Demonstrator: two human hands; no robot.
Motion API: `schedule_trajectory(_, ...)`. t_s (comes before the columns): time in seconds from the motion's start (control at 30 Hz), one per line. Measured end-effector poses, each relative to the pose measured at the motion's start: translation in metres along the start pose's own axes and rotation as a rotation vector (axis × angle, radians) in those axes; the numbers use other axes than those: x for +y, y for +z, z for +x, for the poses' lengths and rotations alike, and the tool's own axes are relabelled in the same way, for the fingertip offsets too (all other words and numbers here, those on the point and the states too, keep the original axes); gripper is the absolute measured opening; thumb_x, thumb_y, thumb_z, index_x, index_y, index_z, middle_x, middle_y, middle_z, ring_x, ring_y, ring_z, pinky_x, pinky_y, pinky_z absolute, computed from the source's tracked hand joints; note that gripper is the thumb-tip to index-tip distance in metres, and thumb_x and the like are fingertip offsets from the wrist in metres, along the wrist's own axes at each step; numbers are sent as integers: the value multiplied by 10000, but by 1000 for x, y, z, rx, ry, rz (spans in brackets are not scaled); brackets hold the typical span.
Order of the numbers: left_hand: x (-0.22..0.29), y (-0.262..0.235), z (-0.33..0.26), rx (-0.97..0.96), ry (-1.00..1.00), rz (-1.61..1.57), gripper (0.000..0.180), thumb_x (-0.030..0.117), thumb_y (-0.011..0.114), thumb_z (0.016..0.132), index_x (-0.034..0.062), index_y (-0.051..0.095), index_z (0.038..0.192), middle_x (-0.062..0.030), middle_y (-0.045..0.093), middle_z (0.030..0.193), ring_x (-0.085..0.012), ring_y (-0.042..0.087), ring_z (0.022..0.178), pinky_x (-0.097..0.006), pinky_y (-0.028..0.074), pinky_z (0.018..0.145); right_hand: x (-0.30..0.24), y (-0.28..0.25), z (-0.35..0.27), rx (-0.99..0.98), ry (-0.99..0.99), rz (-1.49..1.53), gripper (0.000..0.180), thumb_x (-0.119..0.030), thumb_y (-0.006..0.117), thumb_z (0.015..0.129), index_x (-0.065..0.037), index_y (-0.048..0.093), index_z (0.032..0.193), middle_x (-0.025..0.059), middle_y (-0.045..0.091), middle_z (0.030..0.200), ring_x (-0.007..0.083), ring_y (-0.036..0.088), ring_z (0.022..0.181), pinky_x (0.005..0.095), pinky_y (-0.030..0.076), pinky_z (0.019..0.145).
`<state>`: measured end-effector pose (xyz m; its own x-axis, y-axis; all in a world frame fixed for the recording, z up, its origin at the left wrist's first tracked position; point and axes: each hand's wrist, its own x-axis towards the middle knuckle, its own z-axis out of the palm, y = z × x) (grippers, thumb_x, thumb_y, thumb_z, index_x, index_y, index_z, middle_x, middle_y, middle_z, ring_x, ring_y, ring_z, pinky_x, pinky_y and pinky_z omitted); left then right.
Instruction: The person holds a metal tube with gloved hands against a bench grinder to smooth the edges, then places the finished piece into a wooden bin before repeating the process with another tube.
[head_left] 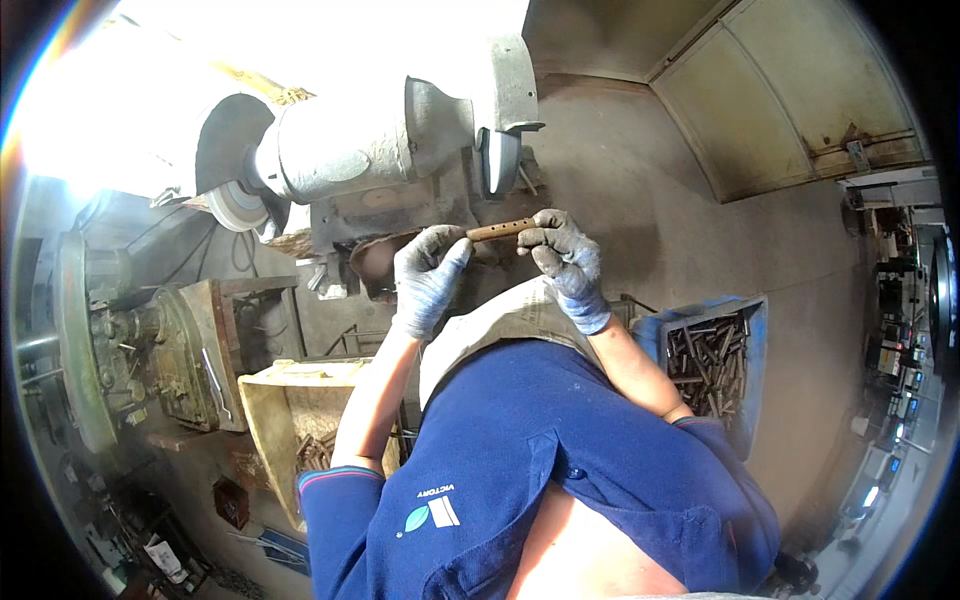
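Observation:
Between my two gloved hands I hold a brown metal tube (500, 230) with a row of small holes along it, lying nearly level. The thumb and fingers of my left hand (432, 272) pinch its left end. My right hand (565, 262) grips the right end in the same way. Both gloves are pale blue-grey and dirty at the fingers. Just beyond the tube stands a grey bench grinder (350, 145); its right wheel (500, 160) is close above my hands, its left wheel (236, 207) farther off.
A blue crate (755, 370) full of similar dark tubes stands by my right forearm. Left of me, a yellowish box (268, 420) holds more tubes. A green machine (170, 350) is at the far left, a metal cabinet (780, 90) at the far right.

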<state>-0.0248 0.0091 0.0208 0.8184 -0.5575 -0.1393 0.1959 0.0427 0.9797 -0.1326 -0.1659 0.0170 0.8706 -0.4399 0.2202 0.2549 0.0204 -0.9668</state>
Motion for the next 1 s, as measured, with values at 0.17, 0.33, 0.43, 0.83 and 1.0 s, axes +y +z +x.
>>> schedule_trajectory(0.17, -11, 11, 7, 67, -7, 56, 166, 65, 648, 836, -19, 640, 979, -41, 661, 851, -74, 588, 770, -222, 486, 716, 5, -1, 1, 60, 114, 44, 210, -151, 646, 840, 26, 668, 951, 89, 540, 1039, 160, 596, 824, 274, 494, 787)
schedule_trajectory(0.33, -45, 8, 36, 58, -27, -192, 143, 33, 630, 834, -28, 645, 963, -47, 666, 828, -88, 603, 739, -229, 490, 701, 33, -8, 4, 50, 62, -214, 223, -116, 689, 798, -7, 672, 992, 110, 579, 1095, 184, 587, 954, 285, 480, 848)
schedule_trajectory(0.43, -56, 12, 52, 87, -19, -163, 107, 10, 601, 844, -34, 624, 938, -96, 667, 805, -126, 631, 697, -243, 507, 620, 50, -16, 5, 70, -5, -425, 343, -189, 754, 735, -11, 672, 1016, 169, 626, 1116, 259, 545, 1137, 336, 433, 936)
schedule_trajectory(0.83, -58, 49, 65, 145, -81, -271, 76, 7, 596, 837, -26, 654, 873, -77, 670, 774, -144, 645, 682, -252, 510, 644, 63, -36, 16, 158, 73, -376, 342, -186, 745, 744, 3, 667, 1017, 169, 642, 1069, 252, 580, 1059, 327, 443, 910)
schedule_trajectory(1.0, -70, 49, 73, 140, -122, -299, 85, 21, 617, 830, -17, 658, 894, -80, 672, 795, -144, 644, 690, -255, 518, 655, 64, -38, 17, 138, 75, -539, 283, -179, 713, 788, -36, 675, 1029, 112, 657, 1040, 203, 594, 971, 314, 441, 894)
